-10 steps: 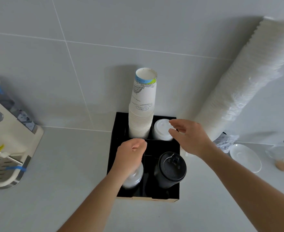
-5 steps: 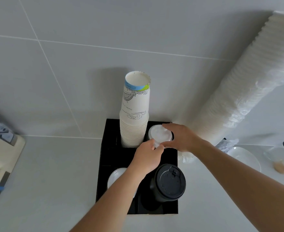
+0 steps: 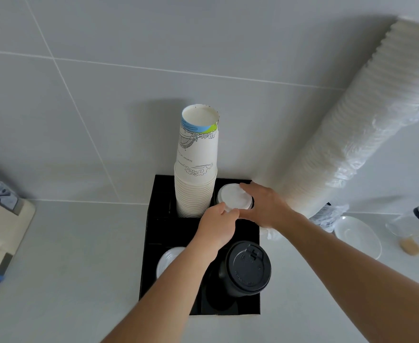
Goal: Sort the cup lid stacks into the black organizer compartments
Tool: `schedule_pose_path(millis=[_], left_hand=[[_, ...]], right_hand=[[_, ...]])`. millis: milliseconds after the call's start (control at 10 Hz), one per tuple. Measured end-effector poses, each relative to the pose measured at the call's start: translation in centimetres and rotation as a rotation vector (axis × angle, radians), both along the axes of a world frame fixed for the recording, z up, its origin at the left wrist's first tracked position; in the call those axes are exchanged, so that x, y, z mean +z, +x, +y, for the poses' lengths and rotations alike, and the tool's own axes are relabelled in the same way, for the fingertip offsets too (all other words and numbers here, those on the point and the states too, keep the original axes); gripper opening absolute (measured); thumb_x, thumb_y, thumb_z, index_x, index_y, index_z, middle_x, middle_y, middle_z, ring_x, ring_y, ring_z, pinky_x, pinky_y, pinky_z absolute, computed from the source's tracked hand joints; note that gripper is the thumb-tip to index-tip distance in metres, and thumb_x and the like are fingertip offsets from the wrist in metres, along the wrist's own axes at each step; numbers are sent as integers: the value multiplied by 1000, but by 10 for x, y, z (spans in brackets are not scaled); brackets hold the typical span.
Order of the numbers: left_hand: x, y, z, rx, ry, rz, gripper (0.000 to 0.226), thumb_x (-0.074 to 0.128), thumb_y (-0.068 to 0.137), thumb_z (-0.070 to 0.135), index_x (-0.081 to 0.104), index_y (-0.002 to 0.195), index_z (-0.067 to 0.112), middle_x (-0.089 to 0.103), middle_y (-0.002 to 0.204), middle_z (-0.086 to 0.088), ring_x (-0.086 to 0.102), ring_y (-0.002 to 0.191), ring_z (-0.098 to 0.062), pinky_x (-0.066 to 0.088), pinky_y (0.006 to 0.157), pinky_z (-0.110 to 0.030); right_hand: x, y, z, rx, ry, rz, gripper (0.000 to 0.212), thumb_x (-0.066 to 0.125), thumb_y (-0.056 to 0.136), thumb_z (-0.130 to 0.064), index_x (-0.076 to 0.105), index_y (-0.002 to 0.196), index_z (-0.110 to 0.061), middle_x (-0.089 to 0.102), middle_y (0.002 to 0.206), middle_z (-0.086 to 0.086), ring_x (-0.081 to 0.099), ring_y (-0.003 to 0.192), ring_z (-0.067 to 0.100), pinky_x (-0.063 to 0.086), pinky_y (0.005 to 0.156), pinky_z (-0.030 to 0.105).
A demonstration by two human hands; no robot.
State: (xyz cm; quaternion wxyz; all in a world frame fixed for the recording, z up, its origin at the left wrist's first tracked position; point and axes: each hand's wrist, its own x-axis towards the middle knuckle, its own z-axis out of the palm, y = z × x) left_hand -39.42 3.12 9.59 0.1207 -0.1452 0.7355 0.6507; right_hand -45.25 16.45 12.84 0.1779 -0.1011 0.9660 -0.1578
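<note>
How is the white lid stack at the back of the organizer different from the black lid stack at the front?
The white lid stack is white; the black lid stack is black. The white one sits in a back compartment beside the paper cups; the black one is front right. The left hand and right hand both touch the white stack; nothing touches the black one. Both stand in the black organizer.

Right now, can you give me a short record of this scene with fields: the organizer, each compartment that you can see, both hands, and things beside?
organizer: black organizer, on the counter against the wall
back left: tall paper cup stack
back right: white lid stack
front left: white lids, partly hidden by the forearm
front right: black lid stack
left hand: fingers at the near edge of the white lid stack
right hand: around its right side
beside, right: long sleeve of white lids, white saucer
</note>
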Motion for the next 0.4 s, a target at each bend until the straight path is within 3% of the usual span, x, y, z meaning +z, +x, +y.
schedule_pose_path(millis=[100,200,300,400], left_hand=[[4,-1,-2,22,39,-28,23,54,91,26,46,76,10,40,75,1,37,69,-13,32,63,-25],[7,3,-4,12,90,-43,23,58,89,32,62,90,10,57,87,-2,54,82,-17,41,77,-26],[12,6,-9,17,150,-45,41,62,77,37,68,105,7,31,119,10,27,125,-24,44,94,-37],[20,16,-22,21,238,-20,12,60,70,28,52,69,20,35,74,0,32,78,-18,37,76,-31]], right_hand=[[-2,-2,-2,15,45,-1,91,67,80,-61,31,154,-25,38,158,-2,39,142,21,35,111,35],[-1,0,-2,1,30,-21,88,66,86,-50,23,158,-23,29,163,-3,30,148,21,29,115,35],[0,5,0,-47,-51,-15,81,65,89,-43,27,157,-22,33,162,-1,34,146,20,30,115,32],[11,13,0,-119,-136,2,68,62,91,-36,38,153,-23,40,158,0,41,142,20,33,109,29]])
